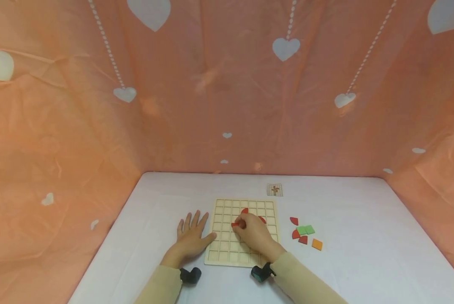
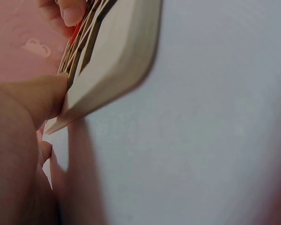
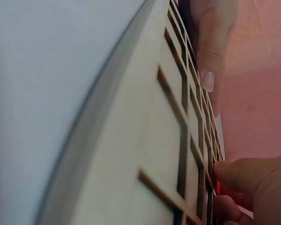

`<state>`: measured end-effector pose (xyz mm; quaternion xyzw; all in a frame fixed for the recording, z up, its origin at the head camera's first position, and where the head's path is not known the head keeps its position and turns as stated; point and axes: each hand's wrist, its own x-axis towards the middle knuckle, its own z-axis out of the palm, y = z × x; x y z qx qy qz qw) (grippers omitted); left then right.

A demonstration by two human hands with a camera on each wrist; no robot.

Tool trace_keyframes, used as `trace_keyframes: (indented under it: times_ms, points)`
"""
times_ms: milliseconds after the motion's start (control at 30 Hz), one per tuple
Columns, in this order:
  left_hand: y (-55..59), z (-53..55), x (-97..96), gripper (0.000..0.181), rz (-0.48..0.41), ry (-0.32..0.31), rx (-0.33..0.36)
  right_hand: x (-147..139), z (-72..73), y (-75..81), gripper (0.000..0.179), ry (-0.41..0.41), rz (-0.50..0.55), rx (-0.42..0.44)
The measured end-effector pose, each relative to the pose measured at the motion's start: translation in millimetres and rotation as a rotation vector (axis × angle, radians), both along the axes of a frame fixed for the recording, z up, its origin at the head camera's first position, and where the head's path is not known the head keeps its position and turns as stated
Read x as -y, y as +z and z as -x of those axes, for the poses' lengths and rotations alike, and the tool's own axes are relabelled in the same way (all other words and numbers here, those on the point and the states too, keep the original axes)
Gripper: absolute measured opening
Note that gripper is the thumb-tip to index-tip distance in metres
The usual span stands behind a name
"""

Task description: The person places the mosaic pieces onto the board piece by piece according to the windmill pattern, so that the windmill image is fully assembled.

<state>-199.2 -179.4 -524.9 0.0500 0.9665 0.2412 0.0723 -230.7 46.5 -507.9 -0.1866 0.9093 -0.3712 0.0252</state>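
Observation:
A square wooden grid board (image 1: 221,245) lies on the white table, its recessed cells facing up. Over its middle, my right hand (image 1: 258,232) pinches a red quarter-circle-like piece (image 1: 235,225) between thumb and fingers, at the surface of the board. Two more red pieces sit in the grid beyond that hand: one red piece (image 1: 245,210) at its far side, another red piece (image 1: 262,220) partly hidden behind the knuckles. My left hand (image 1: 190,240) lies flat with spread fingers left of the board, its thumb resting on the board's edge (image 2: 126,70).
Right of the board lie loose tiles: several red quarter-rounds (image 1: 294,221), green squares (image 1: 309,229) and an orange square (image 1: 317,244). A small pattern card (image 1: 275,190) lies behind the board's far right corner. An orange cloth with hearts (image 1: 227,105) encloses the table.

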Motion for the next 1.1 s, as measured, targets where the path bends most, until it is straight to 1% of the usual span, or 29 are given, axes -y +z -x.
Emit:
trace_keyframes:
  times_ms: [167, 400, 533, 633, 800, 967, 1100]
  points:
    - [0.8, 0.7, 0.4, 0.076, -0.01, -0.003, 0.008, 0.6, 0.1, 1.0, 0.012, -0.011, -0.004, 0.002]
    - [2.8, 0.9, -0.5, 0.076, -0.007, -0.002, -0.011, 1.0, 0.8, 1.4, 0.011, -0.04, 0.015, 0.012]
    - [4.1, -0.3, -1.2, 0.076, -0.008, 0.002, 0.002, -0.1, 0.1, 1.2, 0.014, -0.034, 0.017, 0.013]
    - [4.9, -0.5, -1.5, 0.076, -0.003, 0.008, 0.006, -3.7, -1.4, 1.6, 0.017, -0.027, 0.04, 0.011]
    - [3.9, 0.2, -1.7, 0.076, -0.002, 0.02, 0.008, -20.9, -0.6, 6.5, 0.019, -0.041, 0.082, -0.011]
    - [-0.1, 1.6, -1.3, 0.077, -0.011, 0.027, 0.025, -50.1, 4.0, 13.7, 0.021, -0.118, 0.097, 0.014]
    - [-0.5, 2.0, -1.9, 0.078, -0.017, 0.028, 0.03, -75.7, 6.9, 16.6, 0.023, -0.177, 0.103, 0.028]
